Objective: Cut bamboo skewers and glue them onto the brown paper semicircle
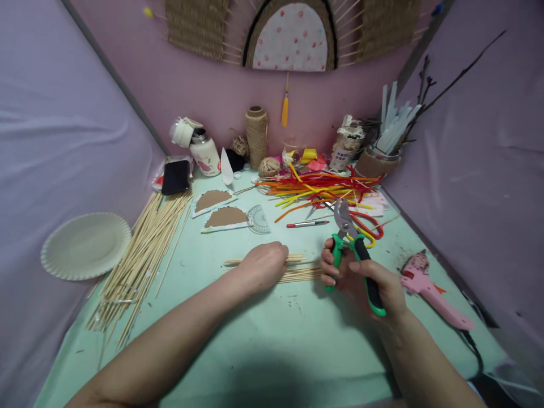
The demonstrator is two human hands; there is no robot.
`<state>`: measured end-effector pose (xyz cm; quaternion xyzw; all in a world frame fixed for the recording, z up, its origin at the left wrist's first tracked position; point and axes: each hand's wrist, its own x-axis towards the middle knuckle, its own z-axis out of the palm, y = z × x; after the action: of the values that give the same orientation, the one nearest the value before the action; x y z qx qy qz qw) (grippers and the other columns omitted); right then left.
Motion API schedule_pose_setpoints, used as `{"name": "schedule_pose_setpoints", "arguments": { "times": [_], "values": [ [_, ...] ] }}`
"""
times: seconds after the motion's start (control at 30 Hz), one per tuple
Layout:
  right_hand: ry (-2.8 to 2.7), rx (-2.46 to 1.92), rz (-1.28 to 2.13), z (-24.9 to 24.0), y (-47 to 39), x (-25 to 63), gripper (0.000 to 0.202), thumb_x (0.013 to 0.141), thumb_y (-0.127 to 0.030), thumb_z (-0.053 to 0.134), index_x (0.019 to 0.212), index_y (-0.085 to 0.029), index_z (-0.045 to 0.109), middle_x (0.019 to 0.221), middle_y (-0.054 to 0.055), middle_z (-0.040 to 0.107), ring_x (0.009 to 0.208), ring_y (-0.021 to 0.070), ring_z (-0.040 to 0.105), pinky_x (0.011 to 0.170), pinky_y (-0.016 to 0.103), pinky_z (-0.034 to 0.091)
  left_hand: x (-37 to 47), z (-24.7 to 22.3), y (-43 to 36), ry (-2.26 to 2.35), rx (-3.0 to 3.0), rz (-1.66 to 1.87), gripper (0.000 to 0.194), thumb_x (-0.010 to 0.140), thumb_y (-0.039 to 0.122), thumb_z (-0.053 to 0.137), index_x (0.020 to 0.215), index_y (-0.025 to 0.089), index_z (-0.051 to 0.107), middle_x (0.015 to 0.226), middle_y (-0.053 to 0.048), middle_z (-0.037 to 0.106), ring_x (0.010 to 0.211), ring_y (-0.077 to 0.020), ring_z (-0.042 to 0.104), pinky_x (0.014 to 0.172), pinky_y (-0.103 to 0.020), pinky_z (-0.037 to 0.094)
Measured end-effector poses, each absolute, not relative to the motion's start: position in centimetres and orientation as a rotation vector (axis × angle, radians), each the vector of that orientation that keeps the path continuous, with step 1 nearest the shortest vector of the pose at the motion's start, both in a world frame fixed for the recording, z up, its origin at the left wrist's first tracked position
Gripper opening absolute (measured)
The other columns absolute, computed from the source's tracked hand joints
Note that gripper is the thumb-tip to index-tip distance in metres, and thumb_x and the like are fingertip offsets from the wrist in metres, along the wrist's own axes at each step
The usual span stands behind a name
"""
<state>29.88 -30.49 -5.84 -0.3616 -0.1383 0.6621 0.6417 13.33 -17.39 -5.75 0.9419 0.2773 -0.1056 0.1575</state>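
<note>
Metal blades (341, 214) on my shears (361, 249), smooth plastic-looking handles (373, 292), now plain matt wood in my sticks (297, 259), rough fibrous twine (256, 139), clear plastic protractor (257, 220), and there, ridge-rimmed matt paper plate (85, 246)

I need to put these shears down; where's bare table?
Widest: the table between left forearm and right forearm, this side of the short sticks. Smaller: between short sticks and pen. Crowded: the back, with twine and pipe cleaners.
</note>
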Motion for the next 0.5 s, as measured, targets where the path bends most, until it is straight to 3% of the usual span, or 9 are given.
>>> {"name": "schedule_pose_setpoints", "arguments": {
  "times": [0.27,0.5],
  "values": [
    [-0.491,-0.848,1.644,-6.3,-30.9,29.1,0.050,0.055,-0.026,0.068,0.104,-0.023,0.061,0.087,0.004,0.051,0.071,0.0178,0.044,0.063,0.034,0.037,10.6,-2.9,-13.4,0.921,2.385,0.199,0.016,0.081,0.023,0.051,0.087,0.020,0.066,0.083,0.000,0.070,0.077,-0.0165,0.062,0.066,-0.024,0.041],
    [-0.620,-0.956,1.801,-7.5,-31.6,27.5,0.048,0.062,-0.021,0.068,0.109,-0.021,0.061,0.094,0.004,0.054,0.078,0.0175,0.049,0.070,0.032,0.038,10.2,-1.9,-13.1,0.932,2.260,0.322,0.018,0.080,0.024,0.057,0.088,0.019,0.072,0.080,0.001,0.072,0.075,-0.0149,0.062,0.067,-0.023,0.042]
  ]
}}
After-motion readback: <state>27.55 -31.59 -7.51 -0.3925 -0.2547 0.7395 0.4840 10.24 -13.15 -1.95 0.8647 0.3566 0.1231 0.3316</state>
